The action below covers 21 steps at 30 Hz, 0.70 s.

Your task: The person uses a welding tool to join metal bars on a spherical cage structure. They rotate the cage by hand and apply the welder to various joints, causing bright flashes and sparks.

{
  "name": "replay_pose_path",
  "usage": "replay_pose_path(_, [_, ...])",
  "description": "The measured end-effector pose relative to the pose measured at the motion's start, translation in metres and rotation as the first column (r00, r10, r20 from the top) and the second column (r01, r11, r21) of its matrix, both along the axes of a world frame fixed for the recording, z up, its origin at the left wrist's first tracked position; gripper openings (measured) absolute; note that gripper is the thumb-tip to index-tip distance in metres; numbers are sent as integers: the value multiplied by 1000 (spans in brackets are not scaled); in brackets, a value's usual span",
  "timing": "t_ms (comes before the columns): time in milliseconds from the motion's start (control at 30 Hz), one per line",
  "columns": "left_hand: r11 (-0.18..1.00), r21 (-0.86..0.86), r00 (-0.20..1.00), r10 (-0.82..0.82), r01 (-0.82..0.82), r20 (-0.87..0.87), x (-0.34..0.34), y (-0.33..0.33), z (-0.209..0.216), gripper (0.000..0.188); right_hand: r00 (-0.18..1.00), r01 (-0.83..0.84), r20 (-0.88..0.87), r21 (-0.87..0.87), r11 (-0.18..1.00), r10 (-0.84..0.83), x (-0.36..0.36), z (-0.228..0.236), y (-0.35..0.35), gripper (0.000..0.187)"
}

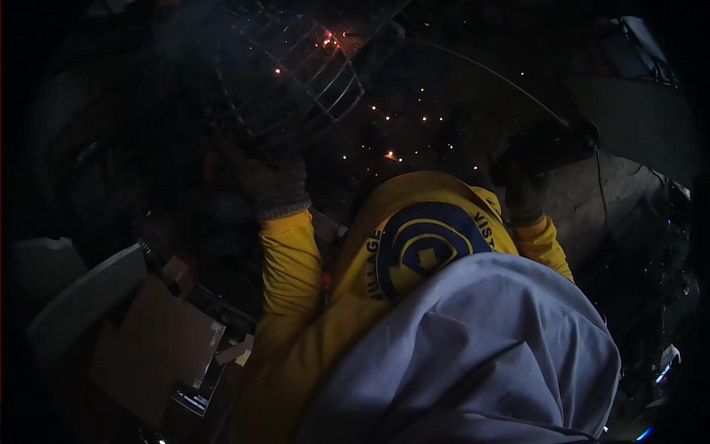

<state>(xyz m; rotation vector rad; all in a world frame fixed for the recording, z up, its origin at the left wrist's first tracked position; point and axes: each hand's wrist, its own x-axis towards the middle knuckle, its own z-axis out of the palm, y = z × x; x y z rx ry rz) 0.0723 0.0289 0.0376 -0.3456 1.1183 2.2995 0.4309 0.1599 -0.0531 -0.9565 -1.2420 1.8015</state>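
My right hand [526,181], in a dark glove, is closed around a dark welding electrode holder [555,140]. A long thin, bowed welding rod [495,72] runs from it up and left to a round metal wire cage [333,92]. Glowing orange spots and smoke show near the rod's tip on the cage bars. My left hand [277,181], in a knitted grey glove, is just below the cage's near side. Its fingers are lost in the dark, so whether they grip the cage does not show.
Bright sparks [390,154] are scattered below the cage. A cable [601,185] hangs from the holder. Brown cardboard [166,333] and a curved pale panel [92,288] lie at lower left. Grey cloth [503,348] covers much of the lower foreground. Most surroundings are very dark.
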Motion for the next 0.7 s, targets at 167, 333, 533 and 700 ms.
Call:
replay_pose_path(167, [999,34,982,32,-39,188,-11,-20,-14,40,996,15,82,52,999,-19,-6,16,0,45])
replay_pose_path(333, [947,-296,989,139,-121,43,11,1,6,42,989,-14,151,72,997,3,-9,26,2,52])
replay_pose_path(533, [952,-280,989,139,-120,49,12,2,6,41,995,-6,102,-25,1000,8,-10,27,0,50])
replay_pose_path(700, [998,5,994,55,-56,96,-5,-23,-21,35,995,-24,92,17,1000,22,-14,31,4,45])
